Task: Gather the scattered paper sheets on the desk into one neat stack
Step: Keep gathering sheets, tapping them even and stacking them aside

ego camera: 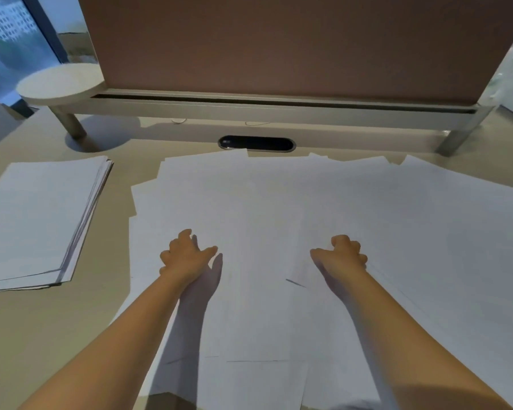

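Both hands over the scattered paper sheets (323, 202), which cover the desk (71, 335) from centre out to 3 o'clock in one wide, overlapped, skewed spread. Left hand (187, 255) sits at about 7 o'clock of the spread's middle, fingers loosely curled and angled toward 11, thumb pointing to 3; holding nothing that I can see. Right hand (342, 254) is at about 5 o'clock of the middle, fingers curled under, thumb pointing to 9; cannot tell if the tips press the paper or hover.

Key relation: sheets lie under and all around both hands, with most loose area running out to 3 o'clock, so the right hand is nearer the bulk. The spread's long axis runs 9 to 3.

Existing neat paper stack (39, 217) lies at 9 o'clock, apart from the spread with bare desk between, long axis roughly 7 to 1; the left hand is nearer it. Likely next: sweep sheets inward, then join them to that stack.

Behind, at 12: cable grommet (256, 143), monitor riser shelf (279, 109).
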Available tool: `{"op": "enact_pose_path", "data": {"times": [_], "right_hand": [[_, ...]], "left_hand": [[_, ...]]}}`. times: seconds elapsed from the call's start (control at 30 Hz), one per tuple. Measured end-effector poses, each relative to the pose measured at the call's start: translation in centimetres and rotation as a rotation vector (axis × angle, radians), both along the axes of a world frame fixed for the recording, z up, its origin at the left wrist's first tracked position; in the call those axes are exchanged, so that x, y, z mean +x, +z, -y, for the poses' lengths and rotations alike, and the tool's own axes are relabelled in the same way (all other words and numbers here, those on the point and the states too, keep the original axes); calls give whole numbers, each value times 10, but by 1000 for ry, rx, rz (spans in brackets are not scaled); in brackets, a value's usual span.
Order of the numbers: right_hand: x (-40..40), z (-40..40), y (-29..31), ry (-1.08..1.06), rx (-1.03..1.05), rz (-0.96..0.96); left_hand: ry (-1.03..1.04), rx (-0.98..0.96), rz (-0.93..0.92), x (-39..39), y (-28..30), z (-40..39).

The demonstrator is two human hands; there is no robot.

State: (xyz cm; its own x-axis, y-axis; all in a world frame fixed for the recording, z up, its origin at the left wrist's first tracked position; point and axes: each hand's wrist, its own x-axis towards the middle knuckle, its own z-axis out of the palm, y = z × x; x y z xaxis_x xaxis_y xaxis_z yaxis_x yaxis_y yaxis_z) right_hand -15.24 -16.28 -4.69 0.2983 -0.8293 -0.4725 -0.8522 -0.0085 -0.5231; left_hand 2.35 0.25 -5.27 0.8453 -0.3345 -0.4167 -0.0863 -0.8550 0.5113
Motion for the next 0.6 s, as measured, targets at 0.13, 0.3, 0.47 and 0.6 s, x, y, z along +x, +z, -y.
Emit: {"op": "enact_pose_path", "data": {"times": [0.13,0.3,0.47,0.6], "right_hand": [[10,-11,-2,-33,169,288],[-7,14,0,-10,-168,-14],[-20,24,-8,6,-180,-229],[-12,25,-10,31,-181,-193]], "left_hand": [[-72,-110,-96,6,-2,0],[-31,123,126,11,5,-4],[-1,166,109,13,1,4],[-57,115,89,13,-1,22]]}}
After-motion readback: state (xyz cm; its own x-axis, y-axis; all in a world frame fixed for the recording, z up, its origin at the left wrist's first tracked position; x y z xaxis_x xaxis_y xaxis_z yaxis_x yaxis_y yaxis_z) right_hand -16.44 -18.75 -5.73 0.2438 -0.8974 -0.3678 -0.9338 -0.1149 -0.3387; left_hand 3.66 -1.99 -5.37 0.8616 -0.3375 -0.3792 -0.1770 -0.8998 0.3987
